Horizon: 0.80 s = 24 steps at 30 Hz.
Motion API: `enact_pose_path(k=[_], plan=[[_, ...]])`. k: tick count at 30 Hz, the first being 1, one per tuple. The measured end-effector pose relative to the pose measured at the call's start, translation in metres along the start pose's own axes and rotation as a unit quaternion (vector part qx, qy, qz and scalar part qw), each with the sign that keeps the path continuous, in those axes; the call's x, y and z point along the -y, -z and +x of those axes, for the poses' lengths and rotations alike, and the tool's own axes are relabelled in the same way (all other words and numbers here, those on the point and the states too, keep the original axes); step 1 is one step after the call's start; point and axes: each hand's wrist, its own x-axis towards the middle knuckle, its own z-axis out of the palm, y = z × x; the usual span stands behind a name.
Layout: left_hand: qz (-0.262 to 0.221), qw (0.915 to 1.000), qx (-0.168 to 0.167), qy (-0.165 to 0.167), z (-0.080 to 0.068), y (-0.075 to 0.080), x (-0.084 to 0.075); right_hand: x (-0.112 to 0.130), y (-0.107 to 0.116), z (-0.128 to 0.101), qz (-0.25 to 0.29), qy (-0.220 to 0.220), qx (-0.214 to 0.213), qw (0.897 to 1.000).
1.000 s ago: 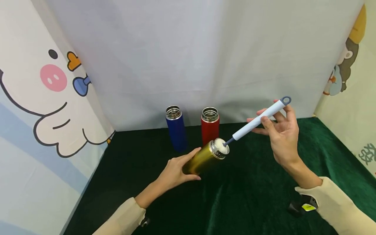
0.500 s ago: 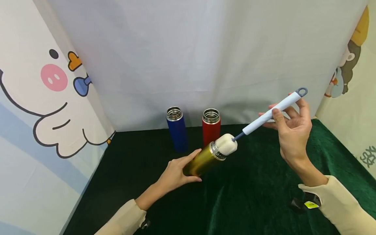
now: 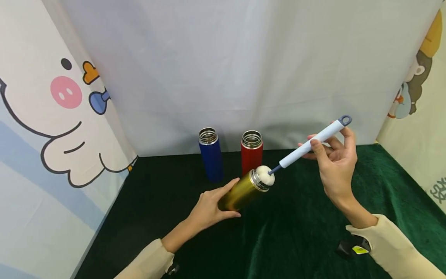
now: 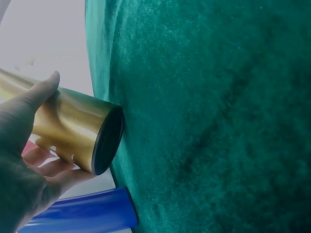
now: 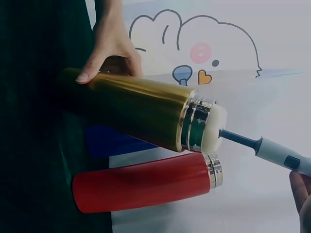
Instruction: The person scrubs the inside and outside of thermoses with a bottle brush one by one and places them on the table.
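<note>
While the left hand (image 3: 209, 207) grips the lower end of the gold flask (image 3: 244, 190), thumb and fingers wrapped round its body, the flask leans tilted over the bench (image 3: 296, 232) with its steel mouth pointing up and to the right. At that mouth sits the white sponge head (image 3: 266, 175) of the bottle brush (image 3: 310, 144), partly pushed into the opening. The right hand (image 3: 334, 162) pinches the brush's pale blue handle between thumb and fingers, holding it raised above the green cloth. Behind the gold flask the red flask (image 3: 251, 152) and the blue flask (image 3: 210, 153) stand upright and lidless before the white backdrop (image 3: 226, 69).
</note>
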Motion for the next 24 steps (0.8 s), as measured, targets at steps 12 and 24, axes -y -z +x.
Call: enact_pose_path(k=[12,24], plan=[[-0.009,0.9999,0.011,0.01,0.005,-0.001,0.004,-0.007,0.0,-0.014,-0.027,-0.001,0.021,0.999],[0.0,0.9997,0.024,0.006,0.004,-0.001,-0.001,-0.036,-0.005,-0.052,-0.095,-0.09,0.095,0.987]])
